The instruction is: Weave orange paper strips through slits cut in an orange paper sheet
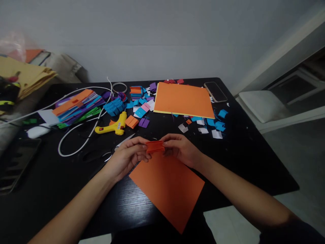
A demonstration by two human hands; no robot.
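Note:
Between my two hands is a small folded piece of orange paper (155, 146), creased lengthwise. My left hand (130, 154) pinches its left end with thumb and fingers. At the other end, my right hand (180, 149) grips it the same way. Below them an orange sheet (169, 189) lies at an angle on the black table, its far corner partly covered by my hands. Scissors (108, 154) rest just left of my left hand, partly hidden behind it.
A yellow glue gun (114, 125) lies beyond the scissors, beside a looping white cable (73, 152). Folded paper pieces (144, 122) and scraps are scattered about. An orange sheet stack (184, 100) and a phone (215, 91) lie at the back, and paper strips (76, 105) at the left.

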